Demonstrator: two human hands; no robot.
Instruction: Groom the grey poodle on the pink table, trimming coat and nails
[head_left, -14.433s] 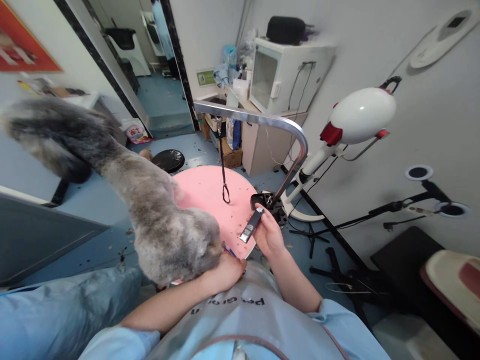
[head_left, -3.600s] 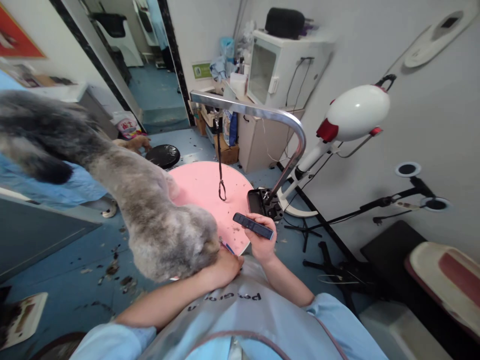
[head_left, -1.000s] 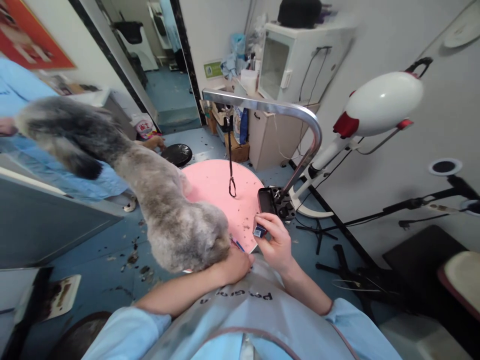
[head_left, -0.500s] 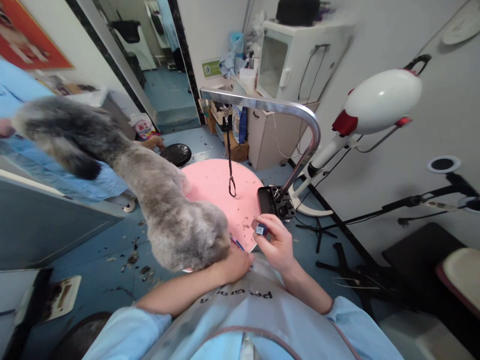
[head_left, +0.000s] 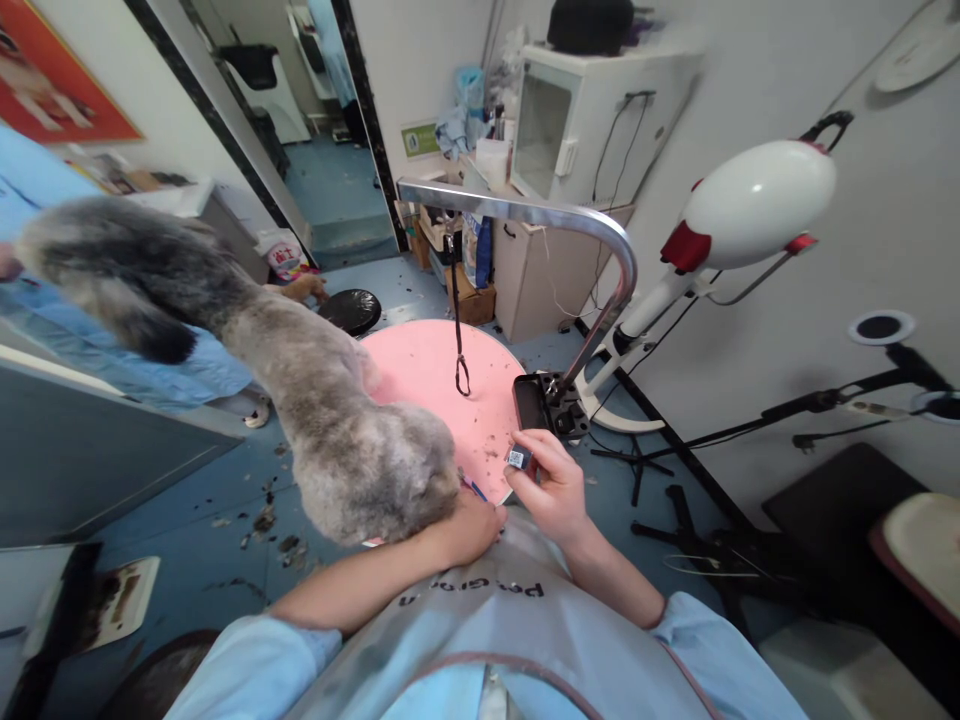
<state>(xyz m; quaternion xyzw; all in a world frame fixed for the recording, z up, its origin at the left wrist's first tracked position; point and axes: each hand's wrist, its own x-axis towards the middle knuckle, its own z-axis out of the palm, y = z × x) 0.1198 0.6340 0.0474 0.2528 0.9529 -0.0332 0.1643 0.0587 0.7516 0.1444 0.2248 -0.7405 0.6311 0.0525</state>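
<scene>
A grey, close-clipped dog (head_left: 322, 400) stands with its rump nearest me on a round pink grooming table (head_left: 420, 365). My left hand (head_left: 480, 522) is closed low beside the dog's rump, its fingers mostly hidden. A thin blue tool (head_left: 474, 489) shows just beyond that hand; whether the hand grips it is unclear. Between the thumb and fingers of my right hand (head_left: 553, 482) is a small dark block (head_left: 519, 457) with a white square-code label. It is held above the table's near right edge, apart from the dog.
A chrome grooming arm (head_left: 600, 230) with a hanging black loop (head_left: 462, 375) rises beside a black tool tray (head_left: 534, 402). Another person's blue sleeve (head_left: 45, 185) and hand are by the dog's head. A white dryer (head_left: 757, 205) stands right. Hair clumps (head_left: 264, 518) litter the floor.
The small block in my right hand has turned slightly, and its label has tilted. The dog and my left hand look almost the same; the whole view has shifted a little.
</scene>
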